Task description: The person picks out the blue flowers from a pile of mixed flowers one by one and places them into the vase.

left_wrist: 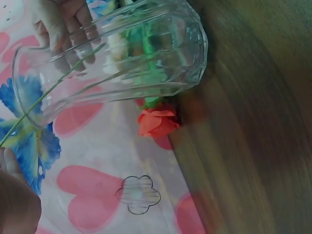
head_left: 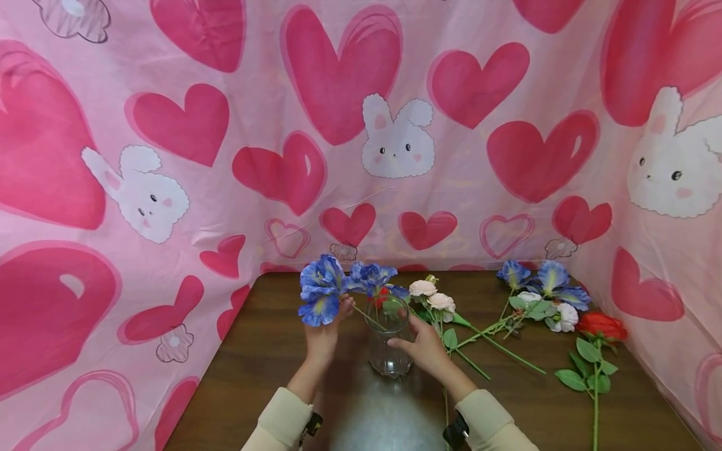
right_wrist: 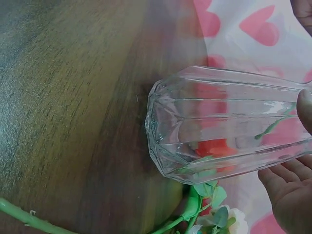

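Observation:
My left hand [head_left: 323,343] pinches the stem of a blue iris [head_left: 323,289] just under its bloom. The thin green stem [left_wrist: 73,68] slants through the mouth of a clear glass vase [head_left: 389,363], its lower end inside. My right hand [head_left: 430,354] grips the vase from the right, thumb in front and fingers behind the glass. Faceted sides and base of the vase show in the right wrist view. Another blue iris [head_left: 372,275] appears just behind the vase mouth. A red rose [left_wrist: 158,122] lies beyond the glass, partly hidden by it in the head view.
Right of the vase lie pale pink flowers [head_left: 439,299] with crossed green stems. Further right are blue irises [head_left: 553,275], white flowers [head_left: 564,317] and a red rose [head_left: 602,326] on the dark wooden table [head_left: 254,369]. A pink heart-patterned cloth [head_left: 350,175] hangs around the table.

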